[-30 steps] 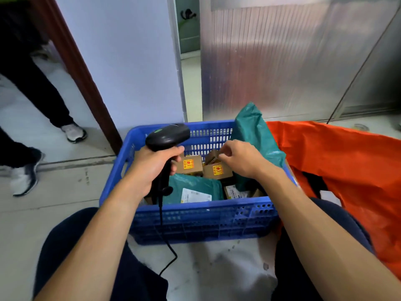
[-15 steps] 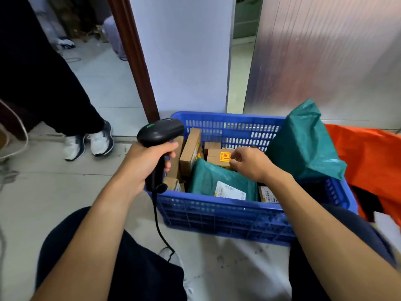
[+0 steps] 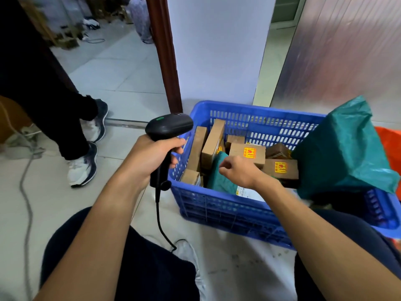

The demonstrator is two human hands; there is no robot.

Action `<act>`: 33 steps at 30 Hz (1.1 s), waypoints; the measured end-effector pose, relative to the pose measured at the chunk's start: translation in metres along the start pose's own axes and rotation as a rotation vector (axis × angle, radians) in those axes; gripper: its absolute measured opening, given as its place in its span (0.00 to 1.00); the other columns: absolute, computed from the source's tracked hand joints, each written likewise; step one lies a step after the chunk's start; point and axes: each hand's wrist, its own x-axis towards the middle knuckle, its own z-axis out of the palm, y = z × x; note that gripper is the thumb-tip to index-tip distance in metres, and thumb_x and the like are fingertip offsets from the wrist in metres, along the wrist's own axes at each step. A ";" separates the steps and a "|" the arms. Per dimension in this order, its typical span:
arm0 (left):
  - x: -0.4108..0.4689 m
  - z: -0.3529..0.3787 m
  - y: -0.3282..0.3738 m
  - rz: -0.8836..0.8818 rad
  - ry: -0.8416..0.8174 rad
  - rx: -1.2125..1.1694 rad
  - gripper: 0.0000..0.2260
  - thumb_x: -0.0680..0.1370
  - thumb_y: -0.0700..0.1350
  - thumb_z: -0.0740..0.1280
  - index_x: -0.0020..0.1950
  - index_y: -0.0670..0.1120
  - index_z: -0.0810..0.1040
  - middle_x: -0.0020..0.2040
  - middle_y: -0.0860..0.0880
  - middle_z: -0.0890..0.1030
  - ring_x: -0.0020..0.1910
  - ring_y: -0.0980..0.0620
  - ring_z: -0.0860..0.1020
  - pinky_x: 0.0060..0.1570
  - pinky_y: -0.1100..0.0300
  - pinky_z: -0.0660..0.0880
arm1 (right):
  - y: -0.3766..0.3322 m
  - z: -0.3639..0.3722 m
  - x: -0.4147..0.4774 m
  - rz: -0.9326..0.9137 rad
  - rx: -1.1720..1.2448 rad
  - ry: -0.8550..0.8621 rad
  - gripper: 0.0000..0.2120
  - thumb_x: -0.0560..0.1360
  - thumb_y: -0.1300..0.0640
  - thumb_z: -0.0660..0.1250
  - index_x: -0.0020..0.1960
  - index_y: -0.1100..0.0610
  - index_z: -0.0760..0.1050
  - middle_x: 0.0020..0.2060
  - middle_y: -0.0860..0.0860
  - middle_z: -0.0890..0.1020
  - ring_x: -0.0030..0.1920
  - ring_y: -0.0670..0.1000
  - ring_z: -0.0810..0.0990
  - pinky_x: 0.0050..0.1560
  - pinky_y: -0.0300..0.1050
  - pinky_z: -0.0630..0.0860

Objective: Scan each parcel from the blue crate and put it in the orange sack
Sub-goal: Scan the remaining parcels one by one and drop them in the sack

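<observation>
1. On the tiled floor, in front of the seated person's knees, stands the blue crate [image 3: 217,202]. It holds plenty of parcels: brown boxes on edge, two stickered boxes [image 3: 247,152], a flat teal mailer [image 3: 219,178], and a big teal bag [image 3: 342,148] slumped over the right rim.
2. The left hand [image 3: 152,157] is clenched round the grip of the black scanner [image 3: 169,127], whose head is up just beside the crate's left wall.
3. The right hand [image 3: 238,172] hangs knuckles-up over the flat teal mailer with its fingers curled down. I cannot tell from here whether they have hold of it.
4. I'd say the next parcel is being picked. It would go best taken by one edge and lifted clear of the boxes wedged alongside. Its white label [image 3: 247,193] should then be turned square to the scanner.
5. The orange sack [image 3: 388,137] shows only as a sliver at the far right, behind the big teal bag. A scanned parcel will likely have to be carried past that bag.
</observation>
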 end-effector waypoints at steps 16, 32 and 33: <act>0.021 -0.020 0.014 -0.038 -0.046 0.056 0.03 0.78 0.42 0.74 0.45 0.47 0.84 0.37 0.47 0.82 0.29 0.51 0.74 0.34 0.58 0.75 | -0.017 0.064 0.042 -0.064 0.351 -0.259 0.17 0.87 0.53 0.56 0.71 0.52 0.76 0.69 0.47 0.74 0.66 0.50 0.75 0.69 0.45 0.69; 0.026 0.004 0.020 -0.003 -0.117 0.090 0.03 0.79 0.42 0.73 0.50 0.43 0.84 0.36 0.49 0.83 0.29 0.52 0.75 0.32 0.61 0.76 | -0.015 0.067 0.052 -0.068 0.195 -0.276 0.28 0.81 0.47 0.67 0.79 0.45 0.64 0.61 0.50 0.64 0.60 0.50 0.71 0.72 0.50 0.68; 0.027 0.005 0.020 0.000 -0.118 0.091 0.03 0.79 0.42 0.73 0.51 0.43 0.84 0.36 0.50 0.83 0.29 0.52 0.75 0.32 0.61 0.76 | -0.015 0.068 0.053 -0.075 0.166 -0.280 0.29 0.81 0.47 0.67 0.79 0.43 0.63 0.61 0.50 0.64 0.60 0.51 0.71 0.71 0.51 0.68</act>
